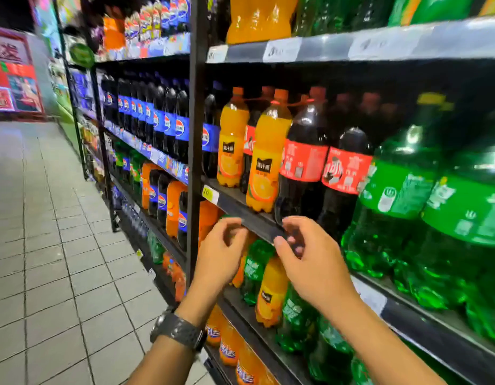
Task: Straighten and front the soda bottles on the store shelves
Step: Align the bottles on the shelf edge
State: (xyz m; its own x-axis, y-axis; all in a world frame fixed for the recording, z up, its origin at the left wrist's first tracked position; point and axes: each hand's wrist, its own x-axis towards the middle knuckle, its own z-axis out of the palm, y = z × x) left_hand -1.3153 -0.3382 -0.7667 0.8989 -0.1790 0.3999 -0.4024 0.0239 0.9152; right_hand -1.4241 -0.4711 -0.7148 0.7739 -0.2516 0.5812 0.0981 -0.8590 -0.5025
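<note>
Large soda bottles fill the shelf at chest height: two orange juice bottles (268,159), dark cola bottles with red labels (304,162), and green bottles (399,190) on the right. Smaller green and orange bottles (269,290) stand on the shelf below. My left hand (221,251) and my right hand (310,257) hover side by side just in front of the middle shelf's front edge (251,218), fingers curled and apart, holding nothing. The left wrist wears a dark watch.
A black upright post (196,134) divides this bay from the one to the left, stocked with blue-labelled cola bottles (168,120). Above, a shelf carries orange and green bottles (257,18). The tiled aisle floor (46,232) runs along the left.
</note>
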